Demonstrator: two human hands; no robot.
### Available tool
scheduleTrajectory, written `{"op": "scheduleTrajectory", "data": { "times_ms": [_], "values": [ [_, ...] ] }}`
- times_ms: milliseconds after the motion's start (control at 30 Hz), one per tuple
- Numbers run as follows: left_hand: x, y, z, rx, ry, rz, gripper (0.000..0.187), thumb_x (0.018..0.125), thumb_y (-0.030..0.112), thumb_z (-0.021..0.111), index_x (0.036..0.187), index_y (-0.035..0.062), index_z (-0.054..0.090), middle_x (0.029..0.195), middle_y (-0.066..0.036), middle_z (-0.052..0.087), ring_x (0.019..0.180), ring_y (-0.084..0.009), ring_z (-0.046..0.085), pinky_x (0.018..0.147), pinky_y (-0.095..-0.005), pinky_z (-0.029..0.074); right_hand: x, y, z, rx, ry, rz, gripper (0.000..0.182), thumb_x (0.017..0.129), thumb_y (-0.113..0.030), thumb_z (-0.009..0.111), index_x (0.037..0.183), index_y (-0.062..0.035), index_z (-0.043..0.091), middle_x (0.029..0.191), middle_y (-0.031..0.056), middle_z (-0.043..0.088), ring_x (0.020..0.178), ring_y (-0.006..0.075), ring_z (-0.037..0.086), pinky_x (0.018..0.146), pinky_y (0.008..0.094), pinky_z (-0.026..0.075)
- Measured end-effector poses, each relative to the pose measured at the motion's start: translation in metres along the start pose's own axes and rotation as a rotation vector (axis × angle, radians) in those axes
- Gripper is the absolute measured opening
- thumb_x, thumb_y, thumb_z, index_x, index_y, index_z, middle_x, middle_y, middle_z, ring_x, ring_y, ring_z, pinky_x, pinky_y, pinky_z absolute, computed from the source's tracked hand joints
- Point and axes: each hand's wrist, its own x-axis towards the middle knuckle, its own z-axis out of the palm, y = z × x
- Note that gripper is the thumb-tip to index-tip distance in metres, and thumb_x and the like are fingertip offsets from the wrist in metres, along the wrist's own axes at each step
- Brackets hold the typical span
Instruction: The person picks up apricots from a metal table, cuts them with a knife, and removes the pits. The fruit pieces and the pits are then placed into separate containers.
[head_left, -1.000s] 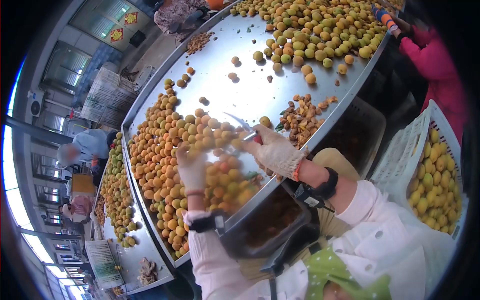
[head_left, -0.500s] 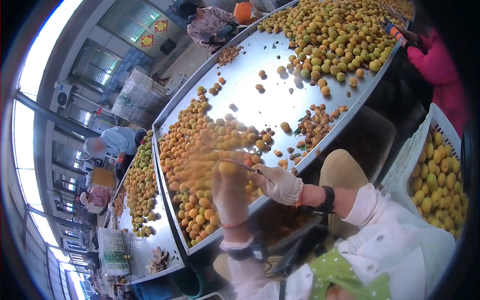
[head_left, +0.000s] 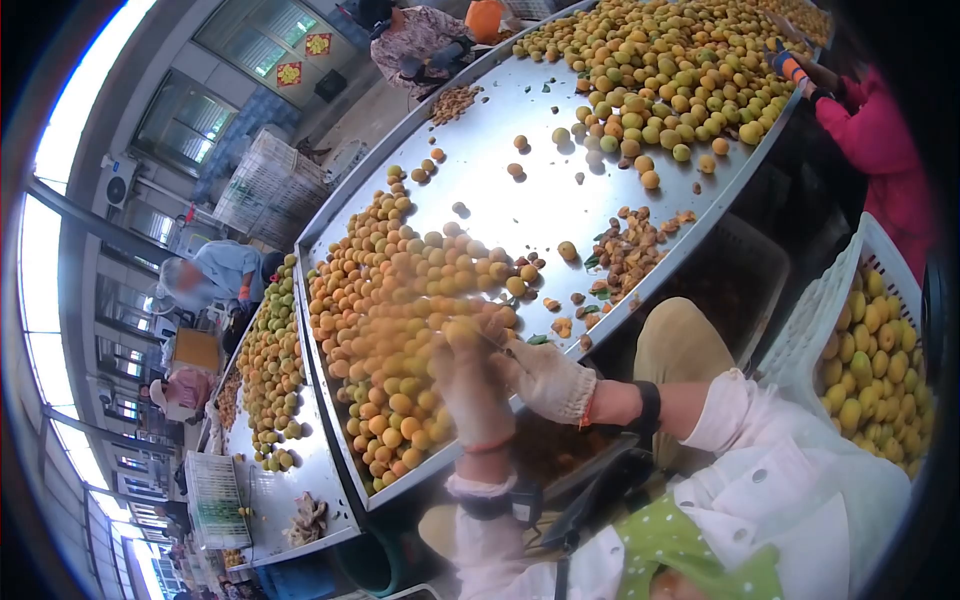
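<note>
My left hand [head_left: 474, 395], in a pale glove and blurred by motion, is closed on a yellow-orange fruit [head_left: 462, 332] at its fingertips. Right beside it, my right hand [head_left: 555, 382] wears a white knitted glove. Its fingers are bent together against the left hand and the fruit, and what they grip is too blurred to make out. Both hands are over the near edge of a metal table [head_left: 530, 210]. A heap of orange and yellow fruit [head_left: 400, 300] lies beside and beyond them.
Halved fruit pieces [head_left: 630, 250] lie near the table edge. A white crate [head_left: 815, 325] of yellow-green fruit stands at the right. A person in pink [head_left: 880, 140] reaches over a larger fruit pile [head_left: 680, 80]. Other people [head_left: 420, 40] sit beyond. Stacked crates [head_left: 270, 185] stand behind.
Both hands have shifted slightly, staying close together. The thin dark tool seen at my right fingertips before is no longer distinct. A green leaf now shows beside my right hand. The view has shifted slightly.
</note>
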Motion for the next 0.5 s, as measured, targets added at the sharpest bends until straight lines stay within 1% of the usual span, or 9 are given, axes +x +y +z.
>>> {"op": "scheduleTrajectory", "data": {
  "times_ms": [67, 167, 200, 233, 300, 367, 400, 433, 500],
  "values": [
    [0.009, 0.003, 0.005, -0.212, -0.159, -0.042, 0.033, 0.102, 0.025, 0.044, 0.122, 0.0001, 0.050, 0.112, -0.012, 0.061, 0.100, -0.0196, 0.063, 0.085, -0.0318, 0.051, 0.002, 0.004, -0.002, 0.112, -0.030, 0.047, 0.027, 0.097, -0.019, 0.052, 0.116, -0.0007, 0.056, 0.087, 0.0254, 0.063, 0.080, 0.0425, 0.062, 0.066, 0.0441, 0.049],
    [0.013, -0.004, 0.009, -0.081, -0.078, -0.084, 0.030, 0.101, 0.017, 0.038, 0.122, -0.0006, 0.049, 0.113, -0.015, 0.062, 0.099, -0.0217, 0.064, 0.086, -0.0330, 0.051, 0.006, 0.019, 0.002, -0.089, 0.056, -0.146, 0.029, 0.097, -0.023, 0.050, 0.117, -0.0017, 0.056, 0.088, 0.0263, 0.063, 0.082, 0.0432, 0.062, 0.067, 0.0459, 0.049],
    [0.010, -0.011, 0.018, -0.078, -0.018, -0.038, 0.029, 0.099, 0.013, 0.035, 0.120, -0.0016, 0.050, 0.112, -0.017, 0.063, 0.099, -0.0219, 0.064, 0.088, -0.0329, 0.051, 0.005, 0.000, -0.007, -0.113, 0.054, -0.098, 0.031, 0.098, -0.025, 0.048, 0.116, -0.0019, 0.057, 0.090, 0.0264, 0.063, 0.084, 0.0430, 0.062, 0.068, 0.0462, 0.050],
    [0.005, -0.007, 0.019, 0.482, -0.070, 0.230, 0.027, 0.100, 0.016, 0.036, 0.115, -0.0027, 0.050, 0.110, -0.018, 0.064, 0.100, -0.0233, 0.064, 0.089, -0.0330, 0.051, 0.005, -0.002, -0.008, -0.149, 0.050, -0.058, 0.032, 0.098, -0.026, 0.047, 0.115, -0.0015, 0.057, 0.085, 0.0245, 0.063, 0.080, 0.0427, 0.061, 0.067, 0.0460, 0.049],
    [0.009, 0.002, 0.019, -0.129, -0.144, -0.009, 0.029, 0.102, 0.022, 0.038, 0.112, -0.0027, 0.049, 0.108, -0.019, 0.064, 0.099, -0.0229, 0.065, 0.089, -0.0322, 0.052, 0.012, 0.015, -0.011, -0.174, 0.068, -0.315, 0.031, 0.099, -0.028, 0.046, 0.112, -0.0016, 0.058, 0.078, 0.0200, 0.063, 0.073, 0.0386, 0.061, 0.064, 0.0449, 0.049],
    [0.028, 0.006, -0.008, 0.030, -0.447, 0.064, 0.034, 0.103, 0.029, 0.039, 0.111, -0.0027, 0.049, 0.109, -0.020, 0.064, 0.100, -0.0232, 0.064, 0.089, -0.0322, 0.052, 0.018, 0.041, -0.019, -0.311, -0.085, -0.358, 0.033, 0.101, -0.030, 0.043, 0.107, -0.0023, 0.059, 0.072, 0.0156, 0.061, 0.066, 0.0328, 0.060, 0.062, 0.0415, 0.049],
    [0.029, 0.005, -0.011, -0.306, -0.437, -0.237, 0.041, 0.104, 0.034, 0.036, 0.114, -0.0029, 0.049, 0.111, -0.020, 0.064, 0.100, -0.0246, 0.064, 0.090, -0.0324, 0.052, 0.018, 0.006, -0.040, -0.053, -0.310, 0.043, 0.035, 0.101, -0.032, 0.042, 0.103, -0.0017, 0.059, 0.073, 0.0145, 0.060, 0.066, 0.0285, 0.058, 0.061, 0.0388, 0.048],
    [0.029, 0.000, -0.010, -0.309, -0.424, -0.235, 0.041, 0.104, 0.034, 0.036, 0.114, -0.0029, 0.049, 0.111, -0.020, 0.064, 0.100, -0.0246, 0.064, 0.090, -0.0324, 0.052, 0.016, 0.007, -0.035, -0.051, -0.322, 0.041, 0.035, 0.101, -0.032, 0.042, 0.103, -0.0017, 0.059, 0.073, 0.0145, 0.060, 0.066, 0.0285, 0.058, 0.061, 0.0388, 0.048],
    [0.025, -0.017, 0.005, -0.208, -0.239, -0.115, 0.049, 0.105, 0.040, 0.032, 0.120, -0.0030, 0.049, 0.118, -0.020, 0.061, 0.106, -0.0263, 0.062, 0.094, -0.0344, 0.050, 0.014, 0.010, -0.023, -0.146, -0.081, -0.098, 0.036, 0.101, -0.032, 0.043, 0.102, -0.0002, 0.059, 0.074, 0.0162, 0.061, 0.066, 0.0317, 0.058, 0.062, 0.0389, 0.047]
  ]
}}
